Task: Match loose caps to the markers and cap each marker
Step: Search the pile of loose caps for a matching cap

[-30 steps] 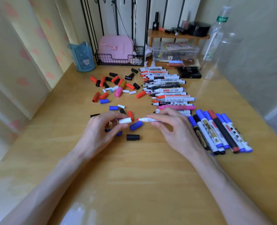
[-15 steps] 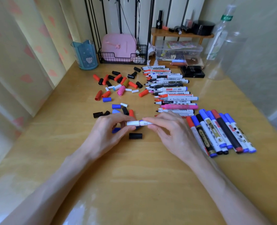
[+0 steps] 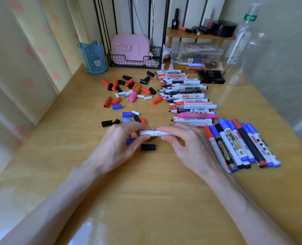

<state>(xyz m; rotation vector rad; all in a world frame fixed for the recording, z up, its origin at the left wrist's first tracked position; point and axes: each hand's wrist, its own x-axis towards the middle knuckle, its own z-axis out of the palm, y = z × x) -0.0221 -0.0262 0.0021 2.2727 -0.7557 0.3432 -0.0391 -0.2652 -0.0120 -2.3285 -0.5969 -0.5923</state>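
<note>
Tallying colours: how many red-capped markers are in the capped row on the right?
2: one red-capped marker leftmost, another third from the right; more may hide underneath.

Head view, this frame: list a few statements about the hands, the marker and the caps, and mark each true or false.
1. The left hand and the right hand hold one white marker between them. True.
2. The white cap lies loose, apart from the marker. False: the white cap sits on the marker's end, pinched by the left hand.
3. A black cap lies on the table just below the fingers. True.
4. The capped markers lie to the person's left. False: the capped markers lie right of the right hand.
5. A pink cap lies among the loose caps. True.
</note>
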